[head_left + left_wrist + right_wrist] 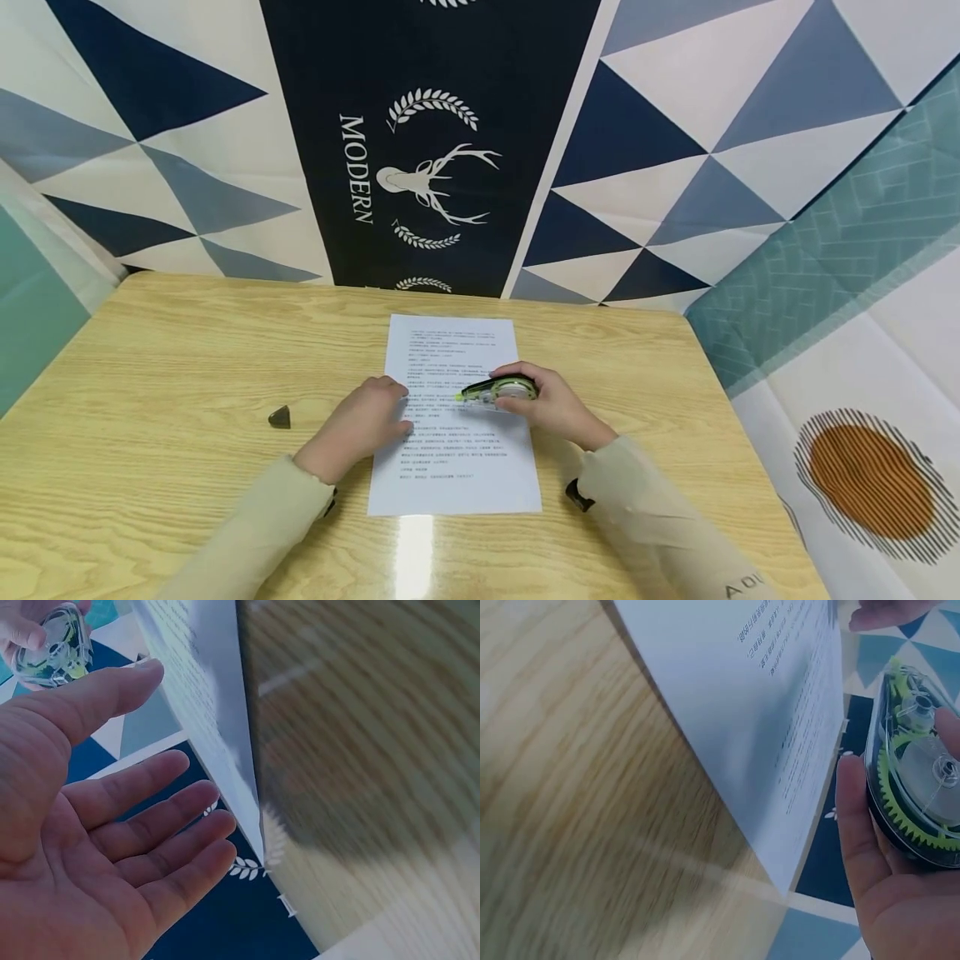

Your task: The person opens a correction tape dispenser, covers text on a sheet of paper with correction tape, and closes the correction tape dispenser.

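Note:
A printed sheet of paper [457, 492] lies on the table, its lines of text running across it. My right hand [553, 404] holds a correction tape [513, 388] over the sheet's right side, thumb on one face and fingers on the other. Green gear wheels show through its clear case [922, 780] in the right wrist view, and its green tip points left. At the sheet's left edge is my left hand [367, 417]; its relaxed, spread fingers [169, 825] hold nothing. Whether they touch the paper cannot be told.
A small dark cap-like piece [280, 417] lies on the wooden table [187, 358], left of my left hand. Behind the table's far edge hangs a patterned cloth [420, 167] with a deer head and triangles.

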The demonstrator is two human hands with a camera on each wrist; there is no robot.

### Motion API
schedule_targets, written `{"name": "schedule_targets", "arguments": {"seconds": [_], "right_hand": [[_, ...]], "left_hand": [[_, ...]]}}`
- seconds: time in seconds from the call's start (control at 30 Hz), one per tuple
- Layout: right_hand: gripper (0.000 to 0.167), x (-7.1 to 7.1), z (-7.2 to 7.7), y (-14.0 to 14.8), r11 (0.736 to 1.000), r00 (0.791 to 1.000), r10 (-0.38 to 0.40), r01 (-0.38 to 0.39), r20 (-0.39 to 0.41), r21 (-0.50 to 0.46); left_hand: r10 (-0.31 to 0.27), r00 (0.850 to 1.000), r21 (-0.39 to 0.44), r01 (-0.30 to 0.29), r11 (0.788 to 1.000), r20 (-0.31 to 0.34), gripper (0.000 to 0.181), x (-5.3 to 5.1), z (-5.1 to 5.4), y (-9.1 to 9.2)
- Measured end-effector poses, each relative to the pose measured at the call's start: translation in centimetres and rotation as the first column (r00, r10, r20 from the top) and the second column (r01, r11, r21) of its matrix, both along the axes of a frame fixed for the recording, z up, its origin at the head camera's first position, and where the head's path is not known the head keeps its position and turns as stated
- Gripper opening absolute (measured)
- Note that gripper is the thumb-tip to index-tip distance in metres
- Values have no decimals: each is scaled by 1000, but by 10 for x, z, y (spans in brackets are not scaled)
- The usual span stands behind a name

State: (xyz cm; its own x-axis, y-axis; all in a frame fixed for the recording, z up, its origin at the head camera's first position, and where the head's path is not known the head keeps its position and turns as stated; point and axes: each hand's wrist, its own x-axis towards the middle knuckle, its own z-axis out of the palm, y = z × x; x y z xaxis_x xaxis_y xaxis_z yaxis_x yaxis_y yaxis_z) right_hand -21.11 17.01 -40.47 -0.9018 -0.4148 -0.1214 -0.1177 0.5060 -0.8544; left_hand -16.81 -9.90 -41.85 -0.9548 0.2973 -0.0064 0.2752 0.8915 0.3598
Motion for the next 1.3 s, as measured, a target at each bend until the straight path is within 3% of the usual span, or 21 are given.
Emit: {"name": "schedule_targets", "arguments": {"seconds": [0.47,1.0,1.3], "right_hand": [[38,-7,-9,-22,998,1000,6,-8,27,67],[29,-8,-8,-38,987,996,56,-45,-69,153],[28,-10,-12,-43,985,996,65,-54,-62,163]], "left_hand": [[-1,999,-27,2,1000,37,43,-3,-7,7],[19,999,-2,-19,1000,30,44,0,-6,7],[18,1000,-17,-17,1000,20,41,0,-9,7]]}}
